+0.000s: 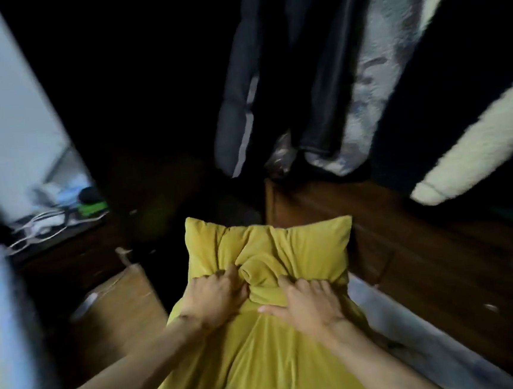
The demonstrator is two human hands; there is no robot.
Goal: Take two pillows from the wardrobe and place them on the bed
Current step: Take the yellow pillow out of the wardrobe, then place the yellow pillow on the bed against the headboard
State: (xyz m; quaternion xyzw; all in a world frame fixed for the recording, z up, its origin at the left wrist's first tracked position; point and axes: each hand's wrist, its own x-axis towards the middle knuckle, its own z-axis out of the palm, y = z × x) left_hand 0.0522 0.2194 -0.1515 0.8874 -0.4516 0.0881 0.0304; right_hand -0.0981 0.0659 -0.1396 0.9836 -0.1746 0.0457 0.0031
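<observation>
Yellow pillow [285,254], long axis pointing away, both hands gripping.

Dim overall; pale light enters at nine o'clock. The wardrobe [152,79] interior toward twelve is near black. Motion blur and wide-angle stretching smear the edges.

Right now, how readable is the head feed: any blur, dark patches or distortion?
Head view: the yellow pillow and both hands, left hand and right hand, read fairly clearly; the hanging clothes and left edge are motion-smeared; the wardrobe interior is nearly black; wide-angle bending at the edges.
</observation>
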